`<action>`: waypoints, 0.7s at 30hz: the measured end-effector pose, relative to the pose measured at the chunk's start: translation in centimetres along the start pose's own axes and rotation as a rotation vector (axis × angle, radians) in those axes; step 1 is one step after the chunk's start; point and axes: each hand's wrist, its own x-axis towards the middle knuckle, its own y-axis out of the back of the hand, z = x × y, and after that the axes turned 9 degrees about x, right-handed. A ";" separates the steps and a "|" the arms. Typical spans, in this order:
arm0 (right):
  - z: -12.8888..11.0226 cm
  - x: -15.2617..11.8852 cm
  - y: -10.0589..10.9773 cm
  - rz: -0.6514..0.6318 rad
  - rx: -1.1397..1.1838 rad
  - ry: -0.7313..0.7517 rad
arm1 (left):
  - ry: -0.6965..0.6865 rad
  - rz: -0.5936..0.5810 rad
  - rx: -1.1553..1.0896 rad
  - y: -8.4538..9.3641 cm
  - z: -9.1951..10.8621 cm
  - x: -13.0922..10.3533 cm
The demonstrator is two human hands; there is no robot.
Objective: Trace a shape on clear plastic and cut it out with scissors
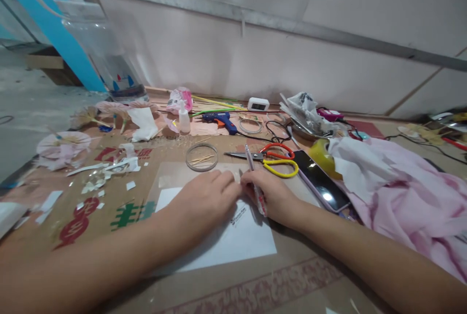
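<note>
Touching or nearly so, both over one white sheet [239, 245]: with the left hand [206, 200], palm down, curled at the fingers, any hold impossible to tell; with the right hand [272, 195], closed around one slanted pen [260, 198]. Beyond, one pair of scissors [257, 156], one hoop [187, 157] around several thin sticks [202, 159]; rightward, one phone [321, 180].
</note>
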 end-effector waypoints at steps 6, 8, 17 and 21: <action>0.9 0.0 0.5 0.029 -0.056 -0.055 | -0.132 -0.257 0.110 0.8 3.2 -1.1; 1.4 0.0 0.7 0.033 -0.072 -0.060 | -0.144 -0.257 0.173 0.2 3.3 -1.1; 1.6 0.0 0.9 0.041 -0.008 -0.028 | -0.125 -0.204 0.218 -0.5 2.5 -0.9; 1.0 -0.1 1.0 0.047 -0.027 -0.014 | -0.140 -0.167 0.258 -0.4 2.4 -1.0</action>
